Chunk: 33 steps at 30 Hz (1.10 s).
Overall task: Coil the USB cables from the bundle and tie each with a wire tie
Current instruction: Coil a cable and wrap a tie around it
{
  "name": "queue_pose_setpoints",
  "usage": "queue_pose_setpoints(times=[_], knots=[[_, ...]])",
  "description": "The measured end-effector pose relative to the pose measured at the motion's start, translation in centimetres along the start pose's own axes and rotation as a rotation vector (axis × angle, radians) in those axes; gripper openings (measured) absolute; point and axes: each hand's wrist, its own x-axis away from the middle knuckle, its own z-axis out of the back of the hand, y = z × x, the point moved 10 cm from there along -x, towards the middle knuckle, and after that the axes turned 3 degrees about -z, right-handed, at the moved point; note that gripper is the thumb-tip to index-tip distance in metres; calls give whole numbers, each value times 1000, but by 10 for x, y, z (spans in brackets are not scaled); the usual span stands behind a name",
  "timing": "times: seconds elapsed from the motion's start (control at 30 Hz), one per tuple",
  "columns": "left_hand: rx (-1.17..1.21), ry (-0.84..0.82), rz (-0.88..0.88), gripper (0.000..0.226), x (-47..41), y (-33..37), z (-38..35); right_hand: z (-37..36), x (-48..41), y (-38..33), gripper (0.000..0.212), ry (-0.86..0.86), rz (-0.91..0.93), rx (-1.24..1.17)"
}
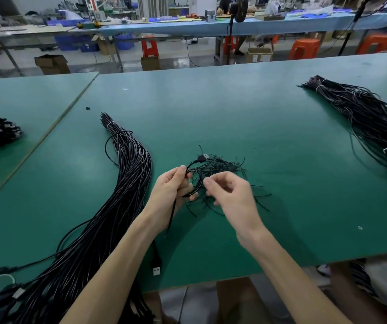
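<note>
Above green tabletop point(234, 113), ctr: left hand point(171, 190) gripping coiled cable point(199, 178); right hand point(232, 197) w/ fingers curled beside coil, grip unclear; wire ties point(223, 166) beneath; bundle point(131, 183) at left.

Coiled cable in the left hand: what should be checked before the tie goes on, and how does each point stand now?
1. Left hand grips the coiled cable so the loops stay together: ok.
2. Plug sticks out free above the coil: ok.
3. Right hand holds a wire tie: cannot tell; its fingers are curled beside the coil.
4. Pile of wire ties lies on the table right under both hands: ok.
5. Loose strand below the left hand is wound in: not ok, it hangs free.
</note>
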Motion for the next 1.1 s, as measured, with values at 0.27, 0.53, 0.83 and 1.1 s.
queue_pose_setpoints(times=[0.27,0.53,0.83,1.1], knots=[[-14,15,-21,31,-3,0,7,-13,1,12,15,84,-28,-76],[-148,31,-38,23,-1,-1,6,0,2,14,14,227,48,-87],[-212,-71,-67,28,-2,-4,-3,11,1,13,16,260,72,-82],[-403,3,-140,30,1,2,0,11,-2,16,16,249,67,-71]])
